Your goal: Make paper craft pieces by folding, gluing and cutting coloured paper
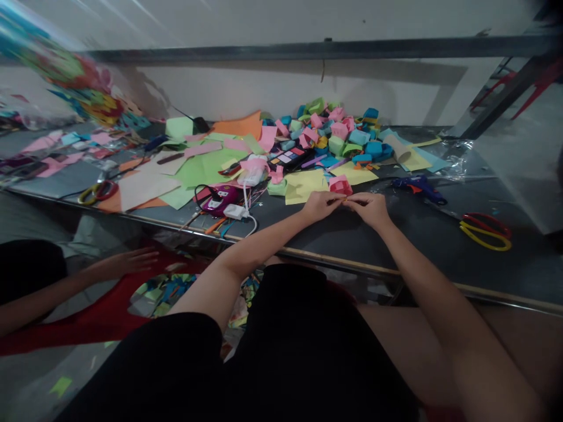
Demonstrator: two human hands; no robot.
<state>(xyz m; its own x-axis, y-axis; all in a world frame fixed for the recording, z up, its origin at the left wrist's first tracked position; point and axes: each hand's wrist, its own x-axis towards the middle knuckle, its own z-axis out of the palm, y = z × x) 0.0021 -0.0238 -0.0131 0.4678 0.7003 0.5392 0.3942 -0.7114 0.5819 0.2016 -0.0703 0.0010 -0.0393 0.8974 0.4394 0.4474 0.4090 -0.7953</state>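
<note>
Over the front of the dark table, my left hand (pixel 323 206) and my right hand (pixel 369 208) meet fingertip to fingertip. Both are closed in a pinch on a small orange piece (pixel 345 200), mostly hidden by the fingers; it looks like a thin paper strip. Just behind the fingertips sits a pink folded paper shape (pixel 340 185). Yellow paper (pixel 303 189) lies to the left of it. A green folded paper piece (pixel 277 187) stands further left, with a pink one on top.
Folded paper pieces (pixel 338 130) are heaped at the back. On the right lie a blue glue gun (pixel 420 189) and red-and-yellow-handled scissors (pixel 486 231). A purple device (pixel 220 200) with a white plug (pixel 236 211) is at left. Another person's hand (pixel 127 262) is below the table edge.
</note>
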